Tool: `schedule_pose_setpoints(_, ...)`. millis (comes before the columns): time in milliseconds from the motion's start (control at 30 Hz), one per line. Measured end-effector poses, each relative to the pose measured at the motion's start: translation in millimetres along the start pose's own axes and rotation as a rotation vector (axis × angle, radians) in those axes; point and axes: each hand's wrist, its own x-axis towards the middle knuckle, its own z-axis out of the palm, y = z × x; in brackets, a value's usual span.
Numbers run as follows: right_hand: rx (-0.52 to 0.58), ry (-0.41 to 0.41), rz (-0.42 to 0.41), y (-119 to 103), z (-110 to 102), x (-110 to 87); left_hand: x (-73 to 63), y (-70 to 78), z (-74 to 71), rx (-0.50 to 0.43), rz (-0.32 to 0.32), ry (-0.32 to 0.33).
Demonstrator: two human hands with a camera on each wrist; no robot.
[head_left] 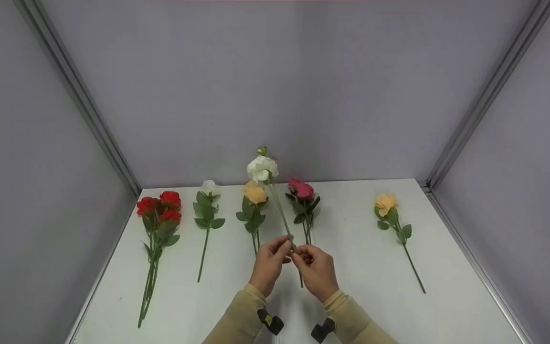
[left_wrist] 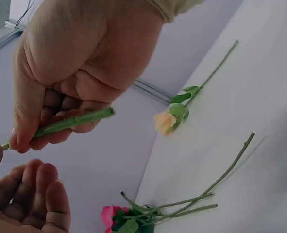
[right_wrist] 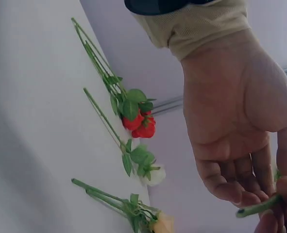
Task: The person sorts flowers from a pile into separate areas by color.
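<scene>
In the head view, a white flower (head_left: 262,169) with a small green bud above it is held up at a slant over the table. My left hand (head_left: 269,267) pinches its stem with thumb and fingertips. Just below, my right hand (head_left: 319,272) pinches the same stem (left_wrist: 75,121) close beside the left. The cut lower end sticks out past the fingers in both wrist views. Behind the raised flower lie a yellow rose (head_left: 255,192) and dark pink roses (head_left: 304,191), whose lower stems the hands partly cover.
Red flowers (head_left: 170,199) lie in a bunch at the left of the white table (head_left: 365,306). A single white rose (head_left: 209,188) lies to their right. At the far right is another yellow rose (head_left: 386,204). Grey walls (head_left: 351,95) enclose the back and sides.
</scene>
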Motion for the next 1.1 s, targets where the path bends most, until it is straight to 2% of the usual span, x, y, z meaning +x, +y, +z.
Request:
schedule_pose_setpoints(167, 0.038, -0.020, -0.006, -4.1, 18.3, -6.9, 2.7, 5.3, -19.9, -0.062, 0.064, 0.003)
schedule_pose_setpoints(400, 0.141, -0.090, 0.084, -10.8, 54.8, -12.6, 3.1, 16.2, -56.2, 0.018, 0.105, 0.050)
schedule_pose_setpoints(533, 0.219, -0.147, 0.146, -14.9, 79.2, -11.9, 4.2, 20.3, -76.9, 0.163, 0.106, 0.079)
schedule_pose_setpoints(667, 0.267, -0.220, 0.212, -17.3, 104.4, -10.2, 7.8, 21.8, -100.6, 0.404, 0.115, 0.134)
schedule_pose_setpoints(767, 0.260, -0.278, 0.262, -18.4, 123.7, -9.5, 12.5, 19.1, -118.7, 0.555, 0.112, 0.188)
schedule_pose_setpoints(900, 0.198, -0.338, 0.286, -16.1, 147.7, -10.9, 20.6, 9.1, -140.8, 0.715, 0.075, 0.238)
schedule_pose_setpoints(1000, 0.079, -0.383, 0.236, -13.4, 162.1, -14.4, 26.9, -0.7, -157.3, 0.822, 0.026, 0.258)
schedule_pose_setpoints(1100, -0.055, -0.465, 0.183, -11.9, 173.2, -18.8, 33.3, -8.2, -174.3, 0.903, -0.030, 0.269)
